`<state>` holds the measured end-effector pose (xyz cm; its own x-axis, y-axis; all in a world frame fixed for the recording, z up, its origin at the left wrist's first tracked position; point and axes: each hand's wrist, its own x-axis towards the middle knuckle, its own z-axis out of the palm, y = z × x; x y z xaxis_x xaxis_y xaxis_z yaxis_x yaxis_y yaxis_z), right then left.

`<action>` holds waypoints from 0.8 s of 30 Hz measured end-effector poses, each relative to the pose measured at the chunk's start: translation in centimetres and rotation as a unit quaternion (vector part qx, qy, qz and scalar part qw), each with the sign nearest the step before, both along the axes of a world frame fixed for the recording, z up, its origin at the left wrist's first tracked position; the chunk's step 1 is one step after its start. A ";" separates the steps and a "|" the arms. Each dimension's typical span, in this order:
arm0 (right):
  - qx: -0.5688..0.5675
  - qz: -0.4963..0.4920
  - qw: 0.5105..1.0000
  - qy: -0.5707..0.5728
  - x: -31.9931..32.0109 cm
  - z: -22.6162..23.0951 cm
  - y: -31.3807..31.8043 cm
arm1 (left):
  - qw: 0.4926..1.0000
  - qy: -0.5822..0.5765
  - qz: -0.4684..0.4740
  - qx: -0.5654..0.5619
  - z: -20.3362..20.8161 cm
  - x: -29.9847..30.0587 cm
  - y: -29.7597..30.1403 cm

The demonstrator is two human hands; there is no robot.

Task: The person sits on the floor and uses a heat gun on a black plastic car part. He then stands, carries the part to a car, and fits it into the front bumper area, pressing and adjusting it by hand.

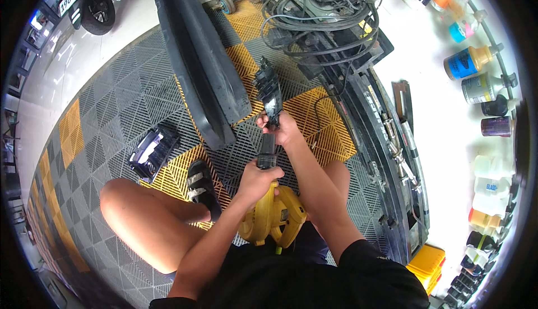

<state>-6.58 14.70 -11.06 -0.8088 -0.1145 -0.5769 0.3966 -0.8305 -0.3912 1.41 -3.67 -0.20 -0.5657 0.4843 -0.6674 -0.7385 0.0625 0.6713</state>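
My left hand (260,180) is closed round the black nozzle end of a yellow handheld air blower (263,219), whose body rests near my lap. From that hand the black nozzle (268,143) points away from me. Just beyond it, my right hand (284,128) grips the near end of a black moulded plastic part (269,87). That part is long, ribbed and uneven, and it is raised above the floor tiles. The nozzle tip lies close to my right hand; whether it touches the part I cannot tell.
A black plastic housing (152,153) lies on the grey and yellow grid tiles at left, near my sandalled foot (200,188). Ahead stretches a long black trough-shaped panel (196,56). Coiled hoses (336,45) and black rails (364,135) lie at right; several bottles (460,63) line the wall.
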 end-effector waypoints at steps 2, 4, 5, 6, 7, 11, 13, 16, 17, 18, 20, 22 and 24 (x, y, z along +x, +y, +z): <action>-0.072 -0.031 0.997 0.012 0.4 -0.4 0.4 | 1.000 -0.004 -0.007 -0.005 -0.2 -0.1 0.1; -0.091 -0.011 0.996 -0.020 1.0 -0.8 0.8 | 1.000 -0.013 -0.018 -0.019 -0.3 -0.1 0.2; -0.091 -0.010 0.995 -0.049 1.2 -1.0 0.9 | 0.999 -0.012 -0.023 -0.021 -0.3 -0.2 0.2; -0.109 0.017 0.994 -0.016 1.5 -1.3 1.0 | 0.999 -0.014 -0.028 -0.021 -0.4 -0.3 0.3; -0.148 0.023 0.989 -0.006 1.7 -1.5 1.0 | 0.999 -0.014 -0.034 -0.021 -0.4 -0.4 0.3; -0.214 -0.034 0.976 0.019 1.8 -1.8 0.6 | 0.999 -0.017 -0.033 -0.027 -0.3 -0.9 0.6; -0.140 -0.062 0.988 0.029 1.7 -1.3 0.4 | 0.998 -0.022 -0.034 -0.045 -0.3 -1.0 0.6; -0.130 -0.064 0.987 0.077 1.5 0.0 0.2 | 0.998 -0.025 -0.039 -0.038 -0.3 -1.0 0.5; -0.119 -0.063 0.986 0.098 1.5 0.3 0.3 | 0.999 -0.019 -0.033 -0.034 -0.3 -1.0 0.4; -0.095 -0.056 0.985 0.130 1.4 0.5 0.3 | 0.999 -0.021 -0.027 -0.036 -0.4 -1.0 0.3; -0.098 -0.058 0.984 0.134 1.1 0.4 0.5 | 0.999 -0.027 -0.023 -0.035 -0.5 -0.9 0.2; -0.145 -0.053 0.977 0.144 0.5 0.0 0.7 | 0.998 -0.039 -0.024 -0.035 -0.7 -0.9 0.2; -0.181 -0.036 0.968 0.170 -0.3 -0.4 0.9 | 0.999 -0.016 -0.005 -0.028 -0.8 -0.8 0.2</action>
